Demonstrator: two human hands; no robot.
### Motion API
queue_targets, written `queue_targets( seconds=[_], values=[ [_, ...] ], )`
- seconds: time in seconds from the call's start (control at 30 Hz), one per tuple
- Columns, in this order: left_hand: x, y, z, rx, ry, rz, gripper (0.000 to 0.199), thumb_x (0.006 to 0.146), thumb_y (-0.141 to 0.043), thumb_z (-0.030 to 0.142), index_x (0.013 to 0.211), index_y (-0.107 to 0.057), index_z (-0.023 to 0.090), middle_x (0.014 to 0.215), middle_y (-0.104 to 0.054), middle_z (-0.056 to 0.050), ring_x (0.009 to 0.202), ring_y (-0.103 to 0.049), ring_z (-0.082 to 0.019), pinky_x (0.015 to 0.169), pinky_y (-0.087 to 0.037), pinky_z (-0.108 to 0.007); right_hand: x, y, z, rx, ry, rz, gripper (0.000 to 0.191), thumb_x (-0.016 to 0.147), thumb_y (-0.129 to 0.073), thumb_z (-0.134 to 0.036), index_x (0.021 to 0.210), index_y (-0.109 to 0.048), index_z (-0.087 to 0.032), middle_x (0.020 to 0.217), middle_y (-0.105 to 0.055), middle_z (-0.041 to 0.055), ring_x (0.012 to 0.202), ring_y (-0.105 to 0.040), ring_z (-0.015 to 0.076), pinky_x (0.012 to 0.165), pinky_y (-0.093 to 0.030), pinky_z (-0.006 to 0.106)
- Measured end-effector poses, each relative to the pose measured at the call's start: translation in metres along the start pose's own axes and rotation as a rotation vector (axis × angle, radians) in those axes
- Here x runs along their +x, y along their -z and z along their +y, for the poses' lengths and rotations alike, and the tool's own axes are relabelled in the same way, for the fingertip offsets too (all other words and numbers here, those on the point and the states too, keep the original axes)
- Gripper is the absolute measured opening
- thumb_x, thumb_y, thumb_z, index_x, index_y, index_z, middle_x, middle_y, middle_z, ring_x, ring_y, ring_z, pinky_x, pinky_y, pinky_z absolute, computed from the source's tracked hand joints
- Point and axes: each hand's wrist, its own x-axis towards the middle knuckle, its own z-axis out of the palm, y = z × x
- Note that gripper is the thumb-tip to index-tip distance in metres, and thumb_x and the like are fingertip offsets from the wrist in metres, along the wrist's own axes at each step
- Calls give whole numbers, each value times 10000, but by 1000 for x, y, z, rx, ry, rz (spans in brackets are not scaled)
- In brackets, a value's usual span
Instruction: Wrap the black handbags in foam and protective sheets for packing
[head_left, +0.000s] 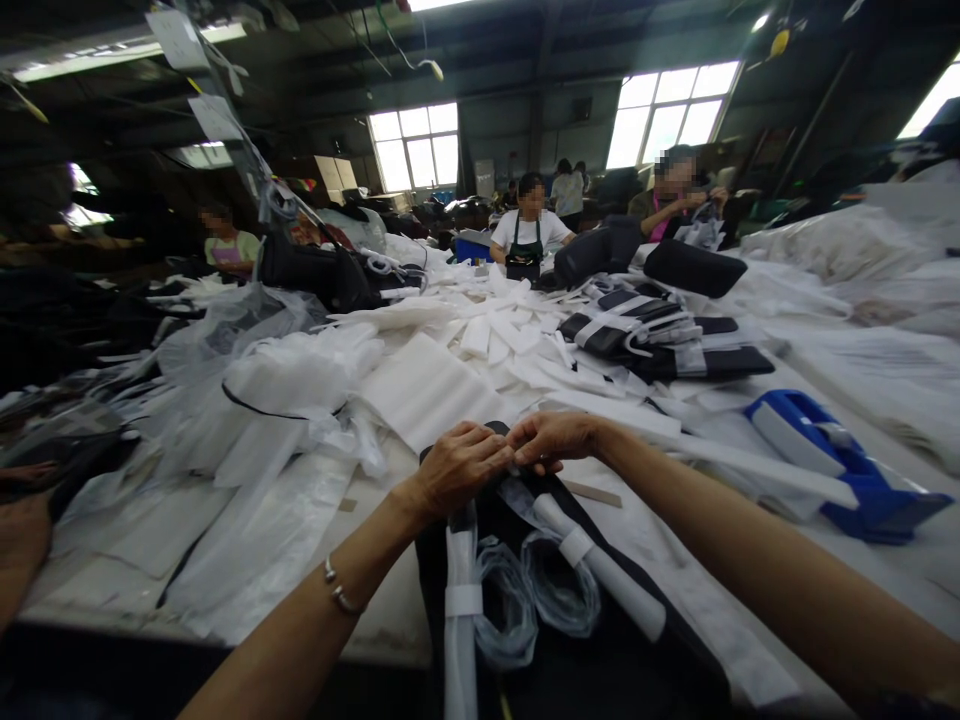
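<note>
A black bag lies in front of me at the table's near edge. Its straps or handles are sleeved in white foam and held by white bands. Two loops wrapped in clear plastic curl between them. My left hand rests at the bag's far end, fingers bent and pressed together. Meeting it there, my right hand pinches with thumb and fingers. What sits between the fingertips is too small and hidden to name.
A blue tape dispenser stands at the right. White foam sheets and strips cover the table's middle. Clear plastic bags heap at the left. Black bags lie at the back right. Another person's hand shows at the left edge; co-workers sit opposite.
</note>
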Motion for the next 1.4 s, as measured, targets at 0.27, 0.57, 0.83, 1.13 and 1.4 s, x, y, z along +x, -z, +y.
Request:
queue_targets(
  seconds=[0.27,0.57,0.83,1.13,1.4],
  values=[
    [6,-1,2,-99,-42,-66,199,996,-419,234,1021,-614,202,958,-691,-30,886,-608,-144,800,-470,-278,3,3,9,-19,-53,-111,324,587,-812,-236,814,-604,-135,533,-586,-62,382,-507,63,280,-270,120],
    [-2,-9,-1,-94,-91,-144,198,987,-421,195,1068,-602,185,971,-673,-55,897,-599,-159,803,-484,-294,1,0,11,-68,-27,-95,381,580,-826,-253,878,-615,-143,662,-645,-37,529,-591,80,404,-435,130],
    [1,-24,-7,-169,81,-241,117,953,-480,205,937,-592,174,847,-627,-33,757,-560,-157,687,-473,-270,-4,-40,18,-307,99,417,211,716,-709,-343,769,-631,-153,497,-495,-76,431,-422,62,371,-287,166],
    [-7,-7,2,-120,143,-85,280,915,-496,131,1179,-560,200,1355,-533,-100,1281,-456,-224,1094,-374,-424,-3,-39,30,-235,190,421,264,727,-688,-390,812,-656,-142,512,-464,-78,425,-357,49,390,-231,185],
    [-12,0,-5,53,-59,-317,284,922,-524,164,1196,-569,225,1532,-374,-76,1448,-256,-262,1183,-225,-535,1,-38,33,-253,214,424,251,742,-678,-389,751,-631,-143,521,-487,-65,442,-387,52,400,-252,179]
  ],
)
